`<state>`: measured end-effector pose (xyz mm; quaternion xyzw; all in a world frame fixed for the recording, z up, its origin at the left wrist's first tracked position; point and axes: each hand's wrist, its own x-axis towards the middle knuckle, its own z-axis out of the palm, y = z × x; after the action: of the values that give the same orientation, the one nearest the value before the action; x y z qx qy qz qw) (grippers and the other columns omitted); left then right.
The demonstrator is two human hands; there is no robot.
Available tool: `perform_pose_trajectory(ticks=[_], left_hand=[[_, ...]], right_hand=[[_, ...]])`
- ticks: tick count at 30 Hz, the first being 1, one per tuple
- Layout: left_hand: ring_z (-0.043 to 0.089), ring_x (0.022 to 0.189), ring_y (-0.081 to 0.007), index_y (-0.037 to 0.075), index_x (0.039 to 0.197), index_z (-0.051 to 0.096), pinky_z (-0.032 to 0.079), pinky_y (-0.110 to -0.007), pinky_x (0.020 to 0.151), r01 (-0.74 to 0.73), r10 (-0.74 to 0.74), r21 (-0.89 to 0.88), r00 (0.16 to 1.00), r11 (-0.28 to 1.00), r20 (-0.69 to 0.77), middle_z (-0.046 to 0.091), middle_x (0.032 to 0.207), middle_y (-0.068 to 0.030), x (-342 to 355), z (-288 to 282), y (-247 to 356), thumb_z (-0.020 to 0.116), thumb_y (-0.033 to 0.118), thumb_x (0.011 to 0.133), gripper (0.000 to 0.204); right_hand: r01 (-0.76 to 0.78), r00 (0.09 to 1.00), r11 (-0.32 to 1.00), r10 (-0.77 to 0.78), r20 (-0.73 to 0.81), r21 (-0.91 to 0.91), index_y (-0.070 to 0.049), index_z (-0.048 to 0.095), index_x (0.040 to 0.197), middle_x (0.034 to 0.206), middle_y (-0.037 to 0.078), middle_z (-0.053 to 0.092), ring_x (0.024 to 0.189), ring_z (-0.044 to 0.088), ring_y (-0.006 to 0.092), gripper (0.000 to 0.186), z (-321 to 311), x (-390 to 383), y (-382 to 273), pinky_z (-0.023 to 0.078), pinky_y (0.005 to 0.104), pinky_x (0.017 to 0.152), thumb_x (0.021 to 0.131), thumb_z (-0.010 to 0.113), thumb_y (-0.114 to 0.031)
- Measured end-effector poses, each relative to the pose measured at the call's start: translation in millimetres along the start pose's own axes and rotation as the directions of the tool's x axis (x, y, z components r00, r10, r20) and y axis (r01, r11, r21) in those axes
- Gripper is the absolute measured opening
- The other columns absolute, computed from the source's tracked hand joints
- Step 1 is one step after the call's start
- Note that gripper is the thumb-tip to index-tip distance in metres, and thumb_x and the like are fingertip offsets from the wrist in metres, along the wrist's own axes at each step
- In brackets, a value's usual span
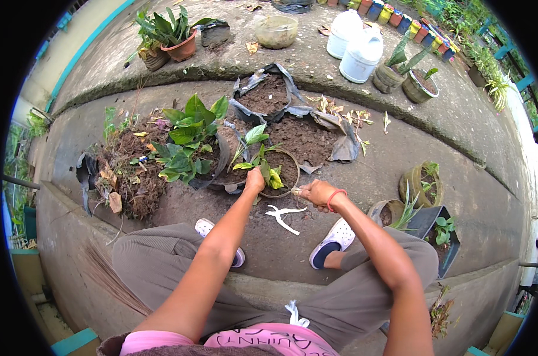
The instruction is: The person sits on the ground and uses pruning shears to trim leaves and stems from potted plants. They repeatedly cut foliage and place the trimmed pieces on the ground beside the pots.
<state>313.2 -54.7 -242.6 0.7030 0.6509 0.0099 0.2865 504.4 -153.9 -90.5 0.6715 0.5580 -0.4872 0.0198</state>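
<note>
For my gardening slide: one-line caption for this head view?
Left hand grips a small plant in a round pot; right hand holds a tool beside it.

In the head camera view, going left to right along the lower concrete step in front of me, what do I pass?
Heap of roots and dry leaves → leafy green plant → left hand on a small plant in a pot → white pruning shears → right hand → round pot with a small plant.

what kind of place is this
Likely an outdoor home garden or small plant nursery on concrete steps. Potted plants line the upper step, soil lies spilled from torn black grow bags, and pruning shears lie by the person's feet.
</note>
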Motion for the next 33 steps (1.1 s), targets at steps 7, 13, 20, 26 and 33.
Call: perform_pose_trajectory(ticks=[7, 13, 20, 26, 33], left_hand=[[0.055, 0.092, -0.0349, 0.006, 0.096, 0.055, 0.046, -0.04, 0.075, -0.155, 0.144, 0.083, 0.982, 0.984, 0.125, 0.058, 0.094, -0.0202, 2.6, -32.3, -6.0, 0.047, 0.004, 0.077, 0.021], [0.055, 0.09, -0.0343, 0.006, 0.094, 0.056, 0.044, -0.04, 0.077, -0.396, 0.372, 0.139, 0.913, 0.908, 0.167, 0.058, 0.096, -0.0178, 1.5, -26.8, -8.5, 0.048, 0.012, 0.078, 0.019], [0.06, 0.083, -0.0319, 0.004, 0.087, 0.063, 0.048, -0.038, 0.073, -0.295, 0.286, 0.09, 0.953, 0.951, 0.094, 0.061, 0.087, -0.0189, 2.0, 1.4, -5.0, 0.05, 0.006, 0.073, 0.019], [0.061, 0.077, -0.0303, 0.004, 0.078, 0.064, 0.048, -0.037, 0.068, -0.197, 0.196, 0.007, 0.98, 0.98, 0.039, 0.062, 0.075, -0.0179, 3.6, 4.5, -5.4, 0.053, 0.009, 0.071, 0.014], [0.059, 0.082, -0.0324, 0.007, 0.096, 0.061, 0.047, -0.037, 0.07, -0.267, 0.274, -0.072, 0.953, 0.961, 0.131, 0.059, 0.088, -0.0215, -0.5, -6.6, -7.7, 0.048, -0.001, 0.07, 0.03]], right_hand=[[0.075, 0.979, 0.901, -0.147, -0.14, -0.427, -0.014, 0.062, 0.1, 0.09, 0.015, 0.061, 0.086, 0.059, 0.0287, 0.027, -5.5, -17.1, -16.7, 0.047, 0.0371, 0.076, 0.079, 0.053, -0.03], [0.054, 0.976, 0.795, -0.17, -0.136, -0.605, -0.022, 0.061, 0.102, 0.084, 0.013, 0.062, 0.079, 0.061, 0.0274, 0.026, -2.2, -12.4, -18.5, 0.048, 0.0384, 0.071, 0.08, 0.052, -0.031], [0.118, 0.918, 0.734, -0.337, -0.208, -0.669, -0.011, 0.065, 0.083, 0.069, 0.014, 0.062, 0.063, 0.062, 0.0285, 0.029, 25.4, 1.8, -19.1, 0.049, 0.0382, 0.057, 0.086, 0.041, -0.028], [0.104, 0.916, 0.724, -0.337, -0.219, -0.682, -0.012, 0.064, 0.086, 0.066, 0.013, 0.061, 0.062, 0.062, 0.0277, 0.026, 36.2, 3.6, -14.7, 0.049, 0.0375, 0.054, 0.086, 0.041, -0.024], [0.107, 0.933, 0.762, -0.299, -0.202, -0.638, -0.019, 0.065, 0.093, 0.074, 0.013, 0.063, 0.068, 0.062, 0.027, 0.021, 19.9, 2.9, -8.9, 0.049, 0.038, 0.061, 0.08, 0.051, -0.03]])
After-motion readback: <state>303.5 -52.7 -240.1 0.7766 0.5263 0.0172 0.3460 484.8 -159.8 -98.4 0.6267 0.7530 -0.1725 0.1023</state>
